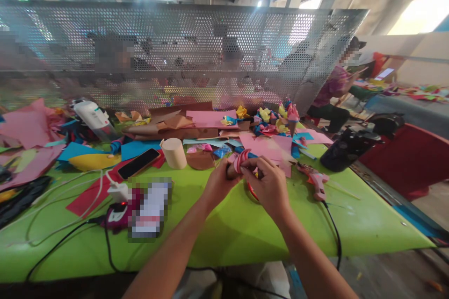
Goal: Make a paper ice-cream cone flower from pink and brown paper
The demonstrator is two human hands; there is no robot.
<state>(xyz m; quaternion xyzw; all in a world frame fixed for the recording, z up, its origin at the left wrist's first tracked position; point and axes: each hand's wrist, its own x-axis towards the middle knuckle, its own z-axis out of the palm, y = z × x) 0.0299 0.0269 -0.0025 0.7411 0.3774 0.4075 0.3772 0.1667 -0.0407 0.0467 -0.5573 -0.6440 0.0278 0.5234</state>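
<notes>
Over the middle of the green table, my left hand [221, 181] is closed around a pink curled piece of paper [241, 159], layered like a coil, with something brown at its base. From the other side, the fingers of my right hand [268, 182] pinch its lower edge. My fingers partly cover the piece, so its full shape is hidden. Beneath my right hand shows a red curved rim [251, 192]; what it belongs to I cannot make out. A pink hot glue gun [317, 182] lies to the right, its black cord running off the front edge.
Pink paper sheets [268, 149] and crumpled paper flowers [270, 121] lie beyond my hands. Leftward are a cream paper roll [174, 154], a dark phone [139, 163] and a power strip [121, 215] with cables. A black bottle [345, 149] stands right; a perforated metal screen [182, 56] rises behind.
</notes>
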